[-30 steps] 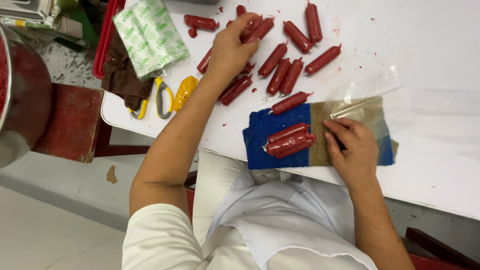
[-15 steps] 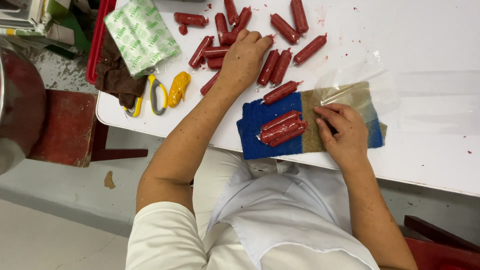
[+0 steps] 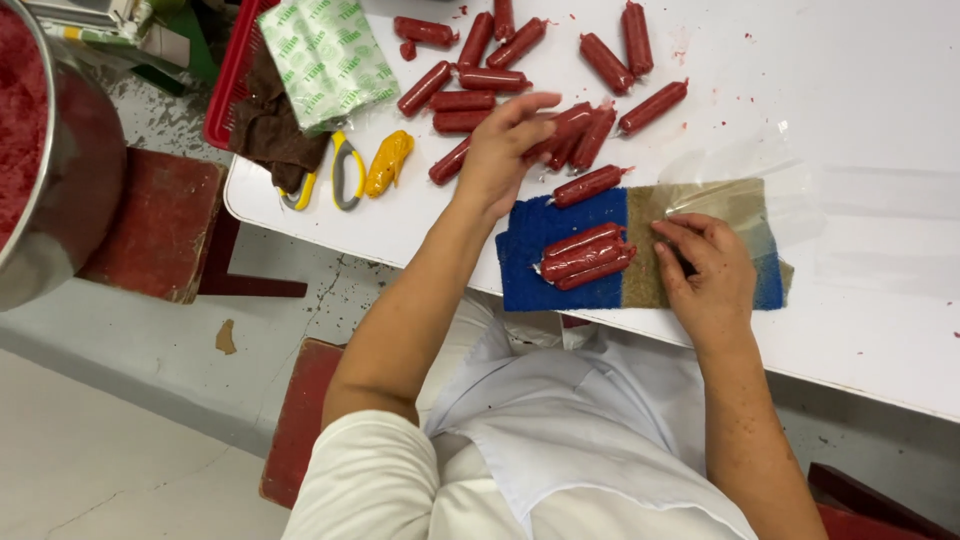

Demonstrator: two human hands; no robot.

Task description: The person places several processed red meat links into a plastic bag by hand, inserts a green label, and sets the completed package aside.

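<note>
Several red sausages [image 3: 460,100] lie loose on the white table [image 3: 850,90]. My left hand [image 3: 503,150] reaches over them, fingers spread, touching a pair of sausages [image 3: 578,128]. Three sausages [image 3: 585,257] are bunched on a blue and tan cloth [image 3: 528,262], and one more sausage [image 3: 590,185] lies at the cloth's far edge. My right hand [image 3: 705,272] presses on the mouth of a clear plastic bag [image 3: 760,185] that lies over the tan part of the cloth.
At the table's left end lie scissors with yellow handles [image 3: 340,175], a yellow object [image 3: 388,160], a green-patterned packet [image 3: 325,55] and a brown rag [image 3: 268,130] on a red tray [image 3: 228,85]. A metal bowl of red mince [image 3: 45,170] stands beside a red stool [image 3: 150,230].
My left hand has drawn back from the far part of the sausage pile toward the cloth. My right hand has stayed on the bag. The view has shifted.
</note>
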